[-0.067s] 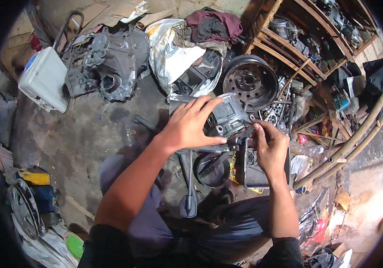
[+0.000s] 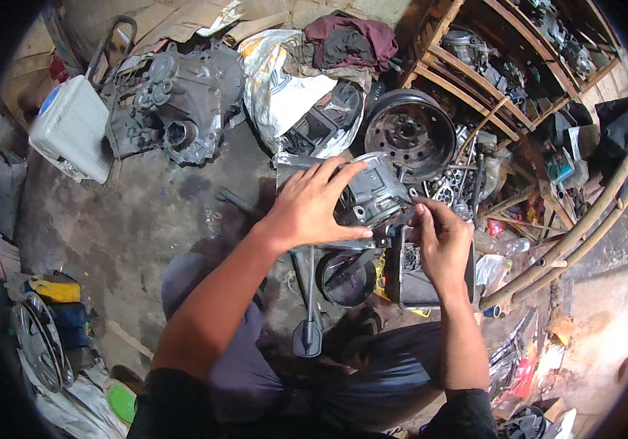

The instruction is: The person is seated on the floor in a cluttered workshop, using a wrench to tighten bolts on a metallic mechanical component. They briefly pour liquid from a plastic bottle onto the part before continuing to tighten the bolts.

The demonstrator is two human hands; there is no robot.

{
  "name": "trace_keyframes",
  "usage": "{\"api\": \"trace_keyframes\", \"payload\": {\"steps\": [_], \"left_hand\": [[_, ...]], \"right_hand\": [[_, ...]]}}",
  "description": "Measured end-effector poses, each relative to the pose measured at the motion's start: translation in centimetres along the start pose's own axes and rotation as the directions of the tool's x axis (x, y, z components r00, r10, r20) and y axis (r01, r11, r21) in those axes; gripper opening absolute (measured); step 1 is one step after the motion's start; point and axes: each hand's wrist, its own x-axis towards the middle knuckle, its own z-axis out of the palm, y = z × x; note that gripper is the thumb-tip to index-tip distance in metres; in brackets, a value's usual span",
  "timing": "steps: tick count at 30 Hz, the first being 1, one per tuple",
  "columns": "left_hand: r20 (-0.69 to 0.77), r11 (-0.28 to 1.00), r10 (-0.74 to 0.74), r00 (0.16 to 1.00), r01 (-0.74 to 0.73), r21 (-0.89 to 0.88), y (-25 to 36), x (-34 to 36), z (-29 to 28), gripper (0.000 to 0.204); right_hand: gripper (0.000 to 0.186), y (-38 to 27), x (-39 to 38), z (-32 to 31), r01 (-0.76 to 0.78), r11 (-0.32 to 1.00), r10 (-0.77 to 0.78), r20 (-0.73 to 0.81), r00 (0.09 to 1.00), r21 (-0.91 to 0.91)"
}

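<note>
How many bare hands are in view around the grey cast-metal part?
2. The bare left hand is spread at the left side of the grey cast-metal part; the bare right hand is by its right edge. No others show.

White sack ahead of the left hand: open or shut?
Open: the white sack gapes, and dark parts show inside it.

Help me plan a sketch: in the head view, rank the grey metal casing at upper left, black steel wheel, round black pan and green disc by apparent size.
Largest to smallest:
Grey metal casing
Black steel wheel
Round black pan
Green disc
</note>
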Motion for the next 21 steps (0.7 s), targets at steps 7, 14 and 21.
{"api": "trace_keyframes", "payload": {"steps": [7, 14, 21], "left_hand": [[-0.062, 0.988, -0.152, 0.986, 0.152, -0.007, 0.9, 0.1, 2.1, 0.104], [-0.029, 0.983, -0.184, 0.983, 0.184, -0.008, 1.0, 0.6, 1.9, 0.103], [-0.008, 0.977, -0.211, 0.977, 0.211, 0.004, 1.1, 0.2, 1.6, 0.102]], "right_hand": [[0.013, -0.1, -1.2, 1.5, 0.290, 0.954, -0.289, 0.023, 0.957, -0.076], [0.010, -0.2, 0.1, 2.3, 0.347, 0.919, -0.357, -0.022, 0.934, -0.189], [0.014, 0.8, 1.1, 2.6, 0.277, 0.933, -0.307, -0.106, 0.946, -0.229]]}}
